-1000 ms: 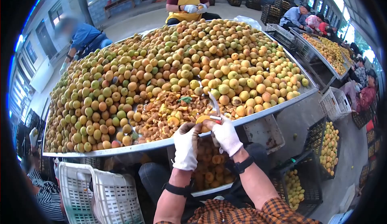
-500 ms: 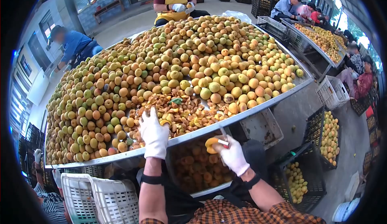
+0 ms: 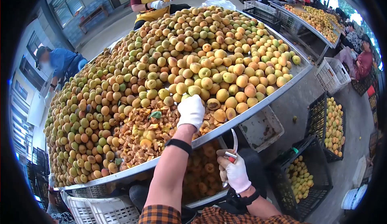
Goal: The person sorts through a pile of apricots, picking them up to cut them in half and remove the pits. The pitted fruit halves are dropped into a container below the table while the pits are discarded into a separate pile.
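My left hand (image 3: 191, 112), in a white glove, reaches over the near part of a heap of apricots (image 3: 193, 66). Its fingers point away and are hidden, so whether they grip a fruit cannot be seen. Just left of it lies a mound of cut apricot pieces (image 3: 139, 129) with a green leaf (image 3: 155, 114) on top. Beyond the table's near edge, on my side, my right hand (image 3: 236, 173) is closed around a curved knife (image 3: 234, 141) with some red near its grip. The blade points up, and brown stains mark the glove's fingers.
A metal-rimmed table (image 3: 258, 108) bears the heap. Below its edge is a container of fruit (image 3: 201, 175). Black crates of apricots (image 3: 298, 179) stand at right, near a white tray (image 3: 262, 129). White crates (image 3: 100, 210) sit at lower left. A person in a yellow apron (image 3: 155, 6) faces me.
My left hand has moved right, from the cut pieces to the whole apricots. The cut apricot has left my right hand, which has dropped slightly with the knife. The view has shifted.
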A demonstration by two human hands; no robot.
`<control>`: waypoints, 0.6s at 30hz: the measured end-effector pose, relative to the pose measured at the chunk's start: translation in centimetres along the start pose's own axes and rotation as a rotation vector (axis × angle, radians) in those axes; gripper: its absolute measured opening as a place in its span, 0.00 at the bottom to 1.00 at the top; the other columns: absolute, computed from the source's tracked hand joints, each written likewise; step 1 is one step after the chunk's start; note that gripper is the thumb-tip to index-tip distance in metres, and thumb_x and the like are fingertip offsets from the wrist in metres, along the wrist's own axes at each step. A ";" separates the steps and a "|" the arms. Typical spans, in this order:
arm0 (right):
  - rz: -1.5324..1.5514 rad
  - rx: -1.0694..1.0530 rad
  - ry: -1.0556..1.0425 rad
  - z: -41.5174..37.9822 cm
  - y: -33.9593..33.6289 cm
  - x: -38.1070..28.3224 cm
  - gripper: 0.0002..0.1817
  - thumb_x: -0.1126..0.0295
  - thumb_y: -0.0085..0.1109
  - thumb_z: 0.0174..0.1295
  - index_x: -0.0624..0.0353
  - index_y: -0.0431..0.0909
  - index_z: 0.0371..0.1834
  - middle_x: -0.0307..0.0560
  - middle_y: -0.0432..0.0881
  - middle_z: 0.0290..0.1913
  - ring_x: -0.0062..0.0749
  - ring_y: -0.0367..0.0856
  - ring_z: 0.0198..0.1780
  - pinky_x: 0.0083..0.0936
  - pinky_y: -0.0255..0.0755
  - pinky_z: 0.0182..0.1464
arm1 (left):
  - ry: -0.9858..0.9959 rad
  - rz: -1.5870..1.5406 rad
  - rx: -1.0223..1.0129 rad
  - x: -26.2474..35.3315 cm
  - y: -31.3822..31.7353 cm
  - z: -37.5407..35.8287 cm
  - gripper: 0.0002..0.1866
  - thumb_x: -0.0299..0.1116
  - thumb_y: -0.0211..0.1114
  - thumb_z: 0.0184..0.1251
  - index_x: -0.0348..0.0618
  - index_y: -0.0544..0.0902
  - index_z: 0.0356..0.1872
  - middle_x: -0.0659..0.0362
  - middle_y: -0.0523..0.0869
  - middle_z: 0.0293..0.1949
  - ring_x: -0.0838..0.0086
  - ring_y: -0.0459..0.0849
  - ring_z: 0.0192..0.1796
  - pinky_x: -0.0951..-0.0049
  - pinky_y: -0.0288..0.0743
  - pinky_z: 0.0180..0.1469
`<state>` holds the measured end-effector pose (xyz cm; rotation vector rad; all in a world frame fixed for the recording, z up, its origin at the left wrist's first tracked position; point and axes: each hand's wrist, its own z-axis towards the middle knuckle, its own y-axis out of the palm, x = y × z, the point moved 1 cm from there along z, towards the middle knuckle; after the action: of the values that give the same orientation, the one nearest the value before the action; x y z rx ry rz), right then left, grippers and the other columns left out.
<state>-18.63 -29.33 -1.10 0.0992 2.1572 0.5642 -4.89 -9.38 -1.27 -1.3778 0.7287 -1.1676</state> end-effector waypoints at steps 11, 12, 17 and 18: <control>-0.094 -0.186 -0.234 -1.9 2.2 -5.1 0.18 0.75 0.59 0.62 0.66 0.73 0.56 0.34 0.74 0.25 0.11 0.66 0.18 0.12 0.61 0.19 | 0.006 -1.288 -0.272 -3.1 -10.5 -13.4 0.28 0.22 0.67 0.53 0.36 0.75 0.59 0.55 0.82 0.51 0.73 0.80 0.52 0.75 0.75 0.55; -0.141 -0.275 -0.275 -1.4 3.0 -4.5 0.20 0.75 0.60 0.63 0.64 0.72 0.58 0.35 0.76 0.29 0.11 0.69 0.23 0.11 0.64 0.24 | -0.087 -1.421 -0.308 -2.5 -11.8 -15.5 0.29 0.21 0.69 0.51 0.38 0.76 0.59 0.57 0.82 0.52 0.75 0.79 0.54 0.74 0.72 0.60; -0.260 -0.486 -0.410 -3.7 6.5 -3.1 0.24 0.76 0.65 0.60 0.67 0.72 0.60 0.41 0.81 0.47 0.18 0.78 0.46 0.16 0.73 0.51 | -0.125 -1.627 -0.099 -2.7 -12.3 -22.2 0.33 0.22 0.67 0.55 0.40 0.70 0.66 0.56 0.78 0.58 0.71 0.78 0.58 0.73 0.71 0.61; -0.151 -0.501 -0.349 -4.7 7.2 -3.0 0.24 0.77 0.66 0.59 0.68 0.72 0.59 0.43 0.81 0.50 0.21 0.78 0.50 0.18 0.72 0.55 | -0.166 -1.747 -0.011 -2.7 -12.1 -23.1 0.32 0.26 0.67 0.58 0.39 0.69 0.66 0.55 0.77 0.58 0.70 0.77 0.59 0.70 0.70 0.63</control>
<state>-21.38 -25.36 6.63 -0.2224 1.6205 0.9076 -29.54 -12.87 6.96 -2.0418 -0.9069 -2.2102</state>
